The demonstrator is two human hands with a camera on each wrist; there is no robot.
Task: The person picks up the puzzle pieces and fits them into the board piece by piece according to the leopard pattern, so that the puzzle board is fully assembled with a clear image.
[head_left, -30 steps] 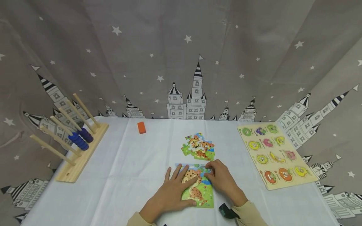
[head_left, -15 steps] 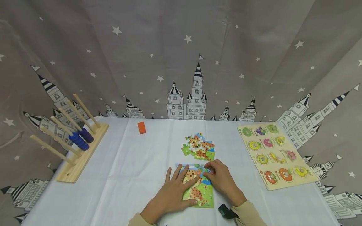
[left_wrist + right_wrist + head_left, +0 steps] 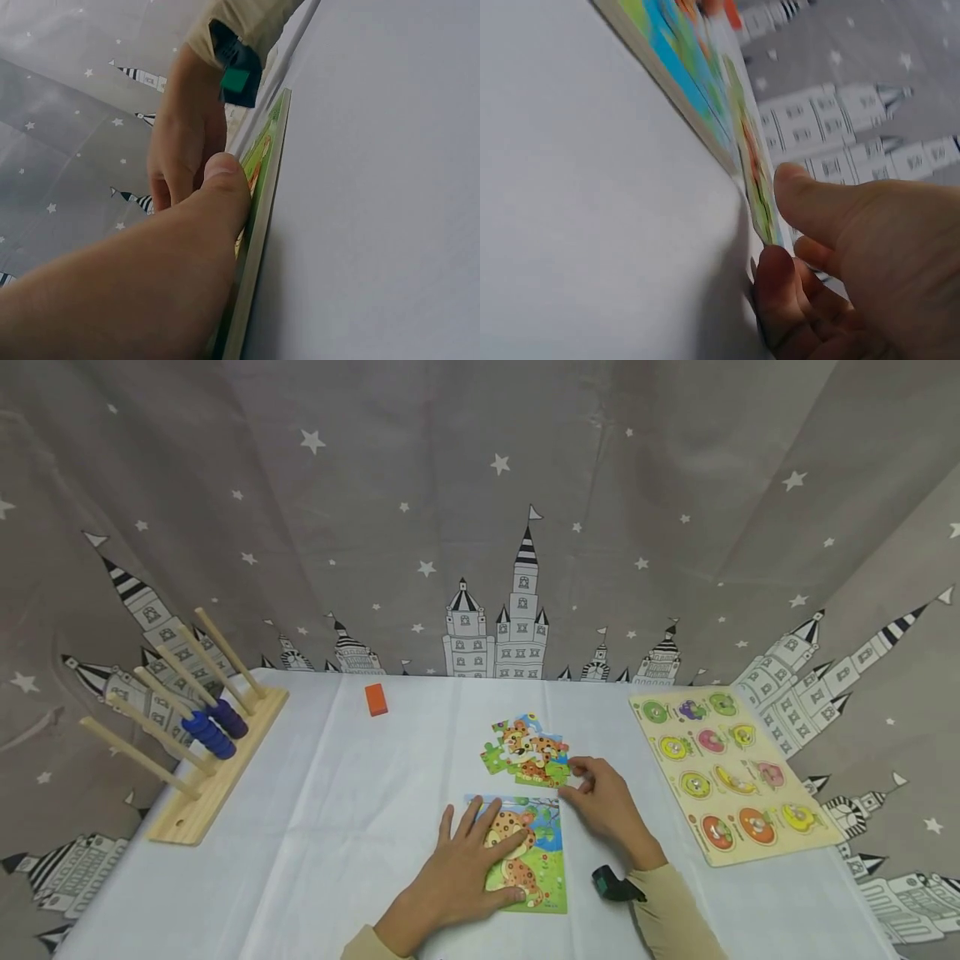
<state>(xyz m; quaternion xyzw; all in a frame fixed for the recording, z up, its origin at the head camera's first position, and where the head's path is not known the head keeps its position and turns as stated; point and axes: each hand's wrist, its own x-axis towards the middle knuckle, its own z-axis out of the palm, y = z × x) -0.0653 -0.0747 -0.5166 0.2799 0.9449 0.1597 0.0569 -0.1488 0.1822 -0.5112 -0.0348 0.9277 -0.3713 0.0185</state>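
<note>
My left hand lies with spread fingers across the left part of a leopard picture puzzle board. In the left wrist view its thumb rests along the edge of the board. Just beyond the board sits a small heap of jigsaw pieces, overlapping, with leopard and green grass parts. My right hand is at the heap's right side, thumb and forefinger apart. In the right wrist view the fingertips come right at the end of the pieces, the thumb on the other side.
A wooden peg stand with blue and purple rings is at the left. An orange block lies toward the back. A fruit peg board is at the right. A dark strap device is on the right wrist. A grey printed curtain hangs behind.
My right hand has left the upper right corner of the puzzle board and moved forward and slightly right to the heap of jigsaw pieces. The left hand has hardly moved.
</note>
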